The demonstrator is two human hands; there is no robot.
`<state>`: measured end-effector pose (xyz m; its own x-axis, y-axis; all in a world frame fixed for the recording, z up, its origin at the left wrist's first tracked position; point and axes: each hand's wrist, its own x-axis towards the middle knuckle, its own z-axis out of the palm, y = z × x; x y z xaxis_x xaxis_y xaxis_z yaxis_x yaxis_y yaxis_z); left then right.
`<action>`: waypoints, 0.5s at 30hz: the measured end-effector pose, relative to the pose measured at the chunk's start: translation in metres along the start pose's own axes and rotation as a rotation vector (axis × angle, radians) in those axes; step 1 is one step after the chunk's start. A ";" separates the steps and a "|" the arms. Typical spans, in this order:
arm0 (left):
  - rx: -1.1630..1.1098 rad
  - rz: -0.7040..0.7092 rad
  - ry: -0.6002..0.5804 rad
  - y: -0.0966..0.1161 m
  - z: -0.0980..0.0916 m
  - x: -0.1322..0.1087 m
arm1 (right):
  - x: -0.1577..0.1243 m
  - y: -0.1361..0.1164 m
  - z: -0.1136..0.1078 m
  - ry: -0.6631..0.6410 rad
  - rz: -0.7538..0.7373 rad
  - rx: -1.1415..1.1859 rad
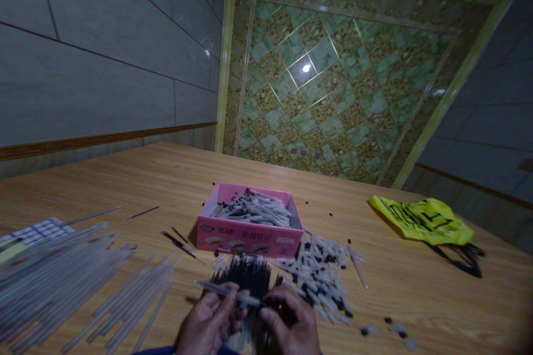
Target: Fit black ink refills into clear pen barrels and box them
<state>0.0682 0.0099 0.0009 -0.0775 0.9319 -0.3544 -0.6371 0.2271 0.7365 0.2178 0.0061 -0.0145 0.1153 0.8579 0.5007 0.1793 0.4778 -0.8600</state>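
The barrel of a translucent pen [250, 299] is gripped in the left hand [211, 316], and its dark end is pinched by the right hand [295, 316], above the table [150, 177]. Thin black rods [245, 272] are bunched just beyond, before a pink box [250, 245] filled with similar pens [254, 208]; clear tubes [54, 277] are laid out left, small black-and-white pieces [320, 277] scattered right.

Greyish pen [252, 300], black bundle [249, 273], pink box [250, 239], black-lettered yellow bag [425, 222], green-and-gold checkered wall panel [320, 89]

A wood-grain table [145, 177] is supporting a pink cardboard box [250, 239]. Clear pen barrels [62, 283] are lying left, small pen caps [320, 277] and a yellow bag [420, 221] right.
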 end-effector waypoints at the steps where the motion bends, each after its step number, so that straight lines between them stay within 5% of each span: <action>1: 0.005 0.001 0.003 0.000 0.000 0.000 | 0.000 0.000 0.000 -0.005 -0.005 -0.016; 12: 0.064 0.092 -0.045 0.000 0.002 -0.005 | -0.010 0.012 0.008 -0.064 0.293 -0.006; 15: 0.051 0.091 -0.006 0.003 0.002 -0.005 | -0.008 0.007 0.009 -0.041 0.236 0.024</action>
<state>0.0688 0.0066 0.0060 -0.1288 0.9508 -0.2818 -0.5875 0.1557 0.7941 0.2089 0.0042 -0.0250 0.1114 0.9529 0.2820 0.1289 0.2675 -0.9549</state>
